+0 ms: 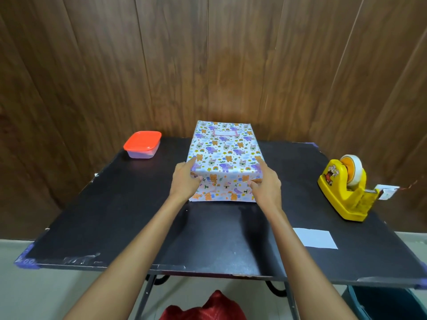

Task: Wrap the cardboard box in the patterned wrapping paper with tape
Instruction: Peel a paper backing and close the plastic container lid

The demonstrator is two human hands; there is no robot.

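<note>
The box, covered in white wrapping paper printed with small animals and rainbows, lies in the middle of the black table; no bare cardboard shows. The paper's near end hangs down over the box's front face to the tabletop. My left hand pinches the paper at the near left corner, index finger along the top edge. At the near right corner my right hand pinches the paper, thumb on the front face. A yellow tape dispenser with a roll of tape stands at the right edge.
A clear plastic tub with an orange lid sits at the table's back left. A white slip of paper lies near the front right. A wood-panel wall stands right behind the table. Red cloth shows below the front edge.
</note>
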